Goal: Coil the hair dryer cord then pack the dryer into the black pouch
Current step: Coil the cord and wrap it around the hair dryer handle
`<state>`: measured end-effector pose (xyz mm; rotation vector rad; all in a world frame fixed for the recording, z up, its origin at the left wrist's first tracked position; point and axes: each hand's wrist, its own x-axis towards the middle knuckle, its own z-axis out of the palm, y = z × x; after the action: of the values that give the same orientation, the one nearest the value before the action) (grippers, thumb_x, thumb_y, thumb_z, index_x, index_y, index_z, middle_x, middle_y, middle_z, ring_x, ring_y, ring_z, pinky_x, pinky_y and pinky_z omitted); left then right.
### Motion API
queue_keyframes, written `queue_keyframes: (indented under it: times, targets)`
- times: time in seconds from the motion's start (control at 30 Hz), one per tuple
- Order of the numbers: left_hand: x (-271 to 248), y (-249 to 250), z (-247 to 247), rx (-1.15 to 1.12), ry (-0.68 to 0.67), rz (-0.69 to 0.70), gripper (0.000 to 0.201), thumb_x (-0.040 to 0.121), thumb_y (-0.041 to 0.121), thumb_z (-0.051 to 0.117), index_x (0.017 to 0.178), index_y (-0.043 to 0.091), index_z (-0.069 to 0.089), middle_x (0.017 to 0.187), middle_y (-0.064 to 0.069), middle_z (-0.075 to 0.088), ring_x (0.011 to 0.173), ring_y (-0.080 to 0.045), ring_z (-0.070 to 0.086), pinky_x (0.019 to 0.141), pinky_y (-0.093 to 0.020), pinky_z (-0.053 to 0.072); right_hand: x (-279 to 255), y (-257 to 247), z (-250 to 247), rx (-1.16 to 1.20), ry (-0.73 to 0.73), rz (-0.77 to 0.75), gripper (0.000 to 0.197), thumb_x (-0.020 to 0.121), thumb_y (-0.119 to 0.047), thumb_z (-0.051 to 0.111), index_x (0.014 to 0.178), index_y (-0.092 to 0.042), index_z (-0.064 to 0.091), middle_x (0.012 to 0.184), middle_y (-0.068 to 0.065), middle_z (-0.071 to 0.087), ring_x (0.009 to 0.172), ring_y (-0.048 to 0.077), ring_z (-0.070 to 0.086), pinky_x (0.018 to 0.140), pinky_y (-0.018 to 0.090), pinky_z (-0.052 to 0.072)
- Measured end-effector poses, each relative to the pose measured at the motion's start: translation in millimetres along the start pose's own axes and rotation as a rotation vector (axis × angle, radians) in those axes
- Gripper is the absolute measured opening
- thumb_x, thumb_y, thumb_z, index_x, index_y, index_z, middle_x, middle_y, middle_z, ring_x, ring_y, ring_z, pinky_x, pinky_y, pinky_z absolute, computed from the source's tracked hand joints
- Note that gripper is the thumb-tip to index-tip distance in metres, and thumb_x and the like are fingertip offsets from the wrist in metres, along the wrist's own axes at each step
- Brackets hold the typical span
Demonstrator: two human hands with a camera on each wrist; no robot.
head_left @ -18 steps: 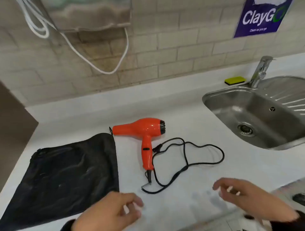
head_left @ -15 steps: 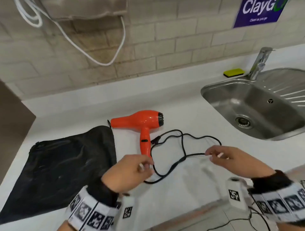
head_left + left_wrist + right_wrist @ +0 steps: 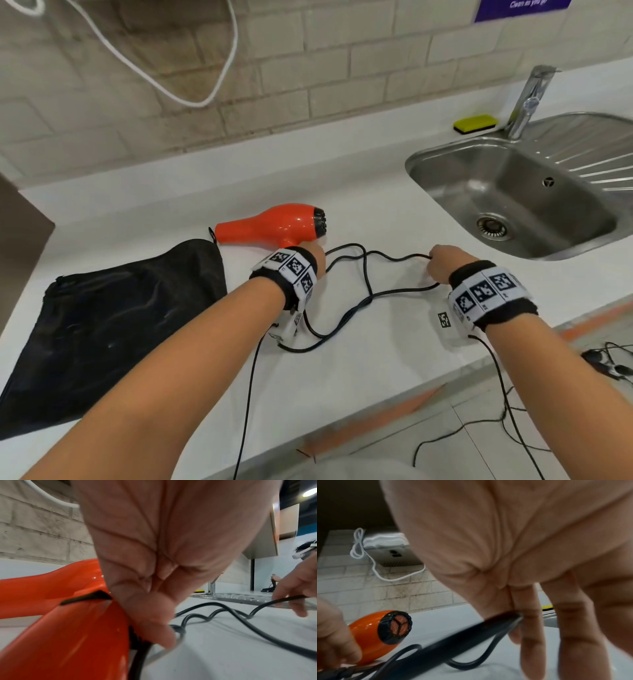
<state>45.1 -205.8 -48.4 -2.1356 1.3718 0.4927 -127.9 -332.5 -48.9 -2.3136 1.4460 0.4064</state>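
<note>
On the white tabletop (image 3: 359,370) lies the orange dryer (image 3: 274,224), nozzle pointing left and black rear grille to the right, just beyond the upper corner of the flat black pouch (image 3: 113,322). Its black cord (image 3: 368,274) sprawls in loose, uncoiled loops to the right of the handle. The left hand (image 3: 313,255) is down at the dryer's handle; the left wrist view shows its thumb (image 3: 154,632) curled against the handle's side where the cord leaves it, so it grips the handle. The right hand (image 3: 445,263) pinches the cord between thumb and forefinger at the far right bend of the loop, the other fingers (image 3: 583,635) hanging down toward the tabletop. A steel sink (image 3: 428,161) with its tap (image 3: 531,99) sits to the right, a yellow sponge (image 3: 476,123) behind it. A white cable (image 3: 164,89) droops against the tiled wall.
</note>
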Motion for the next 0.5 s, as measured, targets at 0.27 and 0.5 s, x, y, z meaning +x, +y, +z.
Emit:
queue_keyframes:
  times: [0.27, 0.5]
  targets:
    - [15.3, -4.9, 7.4, -0.027, 0.046, -0.076, 0.03, 0.092, 0.025, 0.047, 0.114, 0.006, 0.057, 0.101, -0.004, 0.062, 0.1, -0.024, 0.06, 0.089, -0.037, 0.052, 5.7, 2.8, -3.3, 0.015, 0.018, -0.059, 0.033, 0.092, -0.004, 0.038, 0.12, 0.002, 0.054, 0.113, 0.015, 0.06, 0.101, 0.029, 0.058, 0.068, 0.025, 0.047]
    - [-15.0, -3.7, -8.1, -0.65, 0.462, 0.0, 0.028, 0.089, 0.014, 0.048, 0.115, 0.009, 0.057, 0.11, -0.013, 0.061, 0.1, -0.029, 0.058, 0.085, -0.035, 0.048, 2.0, 6.3, -9.0, 0.413, 0.155, -0.065, 0.038, 0.088, 0.003, 0.042, 0.124, -0.002, 0.053, 0.11, 0.02, 0.066, 0.078, 0.026, 0.07, 0.066, 0.025, 0.056]
